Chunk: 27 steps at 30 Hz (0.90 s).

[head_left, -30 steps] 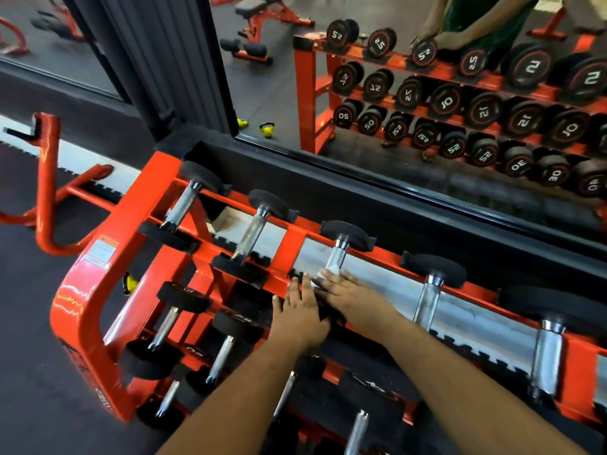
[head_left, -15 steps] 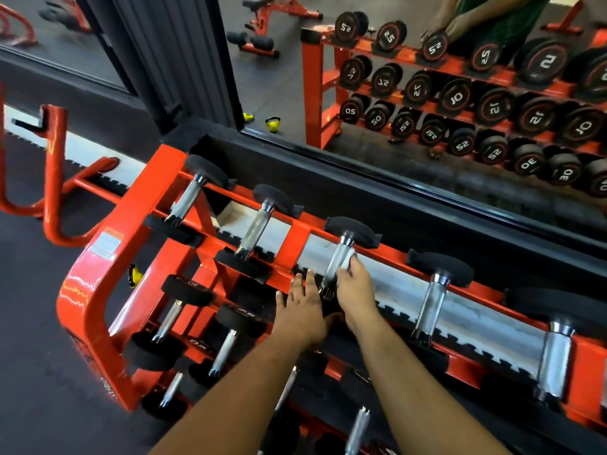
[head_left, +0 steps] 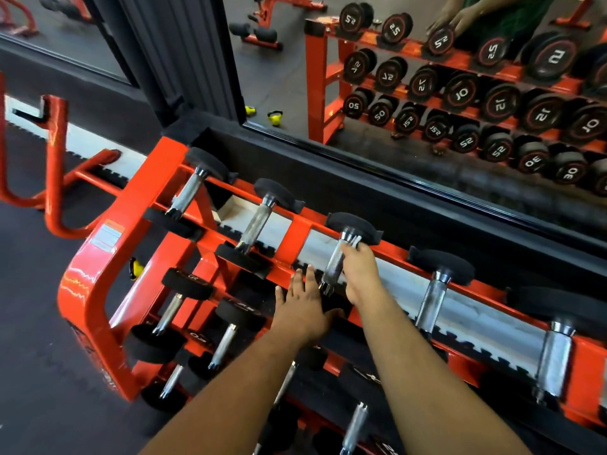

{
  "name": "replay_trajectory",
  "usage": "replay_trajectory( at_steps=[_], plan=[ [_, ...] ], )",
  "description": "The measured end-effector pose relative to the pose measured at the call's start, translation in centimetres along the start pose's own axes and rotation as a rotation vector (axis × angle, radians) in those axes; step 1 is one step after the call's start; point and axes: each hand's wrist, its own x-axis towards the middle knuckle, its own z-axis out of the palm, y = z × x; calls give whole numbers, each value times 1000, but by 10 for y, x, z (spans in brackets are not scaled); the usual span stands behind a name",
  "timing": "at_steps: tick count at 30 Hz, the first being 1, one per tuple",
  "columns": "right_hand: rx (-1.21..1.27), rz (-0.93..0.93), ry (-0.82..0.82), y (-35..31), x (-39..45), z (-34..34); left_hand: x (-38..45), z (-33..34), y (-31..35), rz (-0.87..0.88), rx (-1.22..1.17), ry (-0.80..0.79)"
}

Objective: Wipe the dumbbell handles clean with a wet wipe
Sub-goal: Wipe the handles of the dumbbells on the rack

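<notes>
An orange dumbbell rack holds black dumbbells with chrome knurled handles on its top row. My right hand wraps the handle of the third dumbbell from the left, near its far end. A white wet wipe shows between my fingers and the handle, just below the far black head. My left hand lies flat with straight fingers on that dumbbell's near head, beside the handle's lower end.
Neighbouring dumbbells sit left and right on the top row, with lower rows beneath my arms. A wall mirror behind the rack reflects it and a person's hands. A small yellow kettlebell and an orange frame stand at left.
My right hand has slid up the third handle from its near end to the far end, with the wipe. My left hand has stayed flat on the near head.
</notes>
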Motion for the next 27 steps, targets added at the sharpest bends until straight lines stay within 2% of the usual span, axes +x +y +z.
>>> replay_trajectory(
  at_steps=[4, 6, 9, 12, 15, 20, 23, 25, 27],
  plan=[
    [-368, -28, -101, 35, -30, -16, -1, -2, 1, 28, 15, 2],
    [-285, -31, -91, 34, -24, -12, 0, -1, -1, 26, 14, 6],
    [-2, 37, -30, 7, -2, -3, -1, 2, -1, 19, 11, 6],
    [211, 161, -107, -11, 12, -1, 2, 0, 0, 9, 14, 7],
    [196, 171, -199, -1, 15, -11, 2, 2, 0, 12, 14, 2],
    [183, 126, -43, -1, 18, -3, 2, 3, -3, 33, 11, 35],
    [212, 207, -127, -10, 19, 3, 2, 2, -1, 14, 13, 30],
    [217, 195, -186, -8, 22, -2, 2, 1, 0, 13, 15, 21],
    [227, 168, -165, 3, 26, -9, 2, 2, -1, 22, 12, 16]
  ],
)
